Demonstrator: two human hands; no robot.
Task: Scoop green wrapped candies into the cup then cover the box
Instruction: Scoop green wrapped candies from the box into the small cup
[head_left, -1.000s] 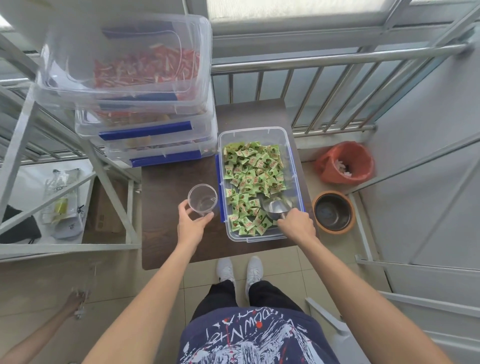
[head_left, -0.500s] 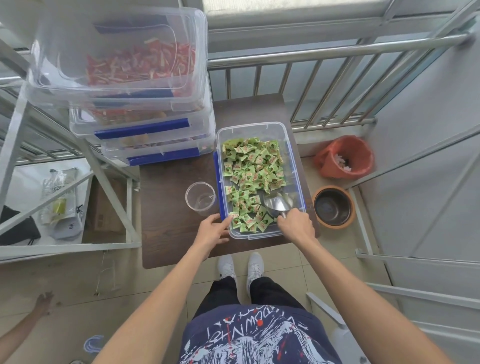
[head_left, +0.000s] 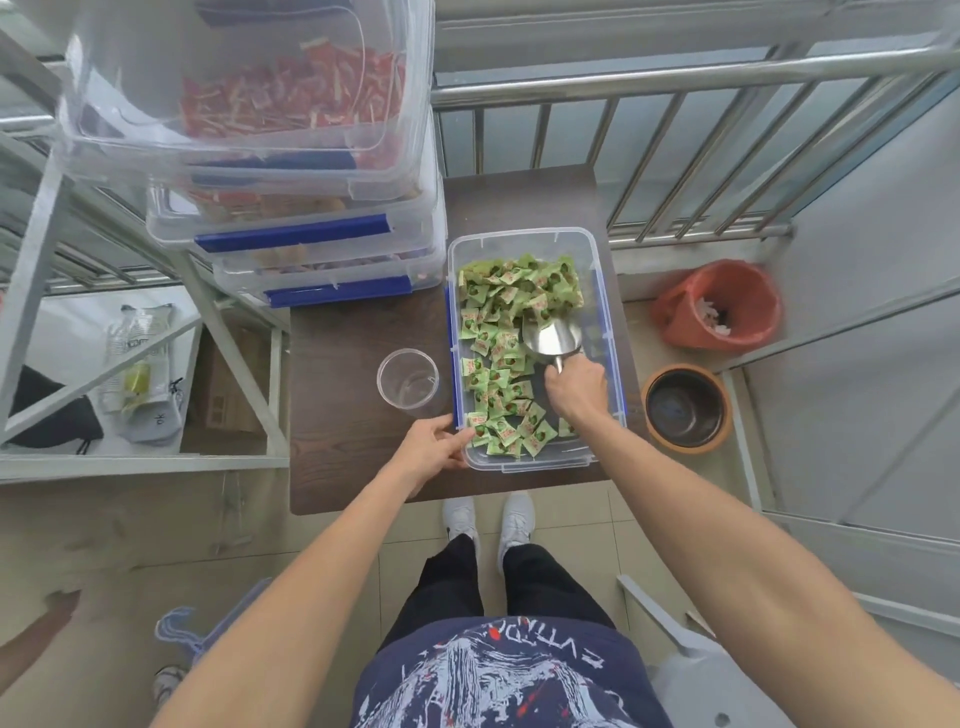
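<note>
Currently the open clear box (head_left: 602, 291) sits on the dark table (head_left: 363, 467), long axis running away from the person, near short end close to the table's front edge. Green wrapped candies (head_left: 498, 338) cover most of its floor, denser at the far end and down the left side. Right hand (head_left: 576, 389) is inside the box, fingers closed around the handle of a metal scoop (head_left: 551, 338); scoop's long axis follows the box, handle toward the person, open mouth pointing to the far end, just beside the candy heap. Bowl looks empty. Left hand (head_left: 434, 447) rests against the box's near left corner, fingers curled onto the wall, thumb along the outside. Clear cup (head_left: 408, 382) stands upright on the table just left of the box, apart from both hands, mouth up. Stacked lidded boxes (head_left: 291, 171) occupy the table's far left.
</note>
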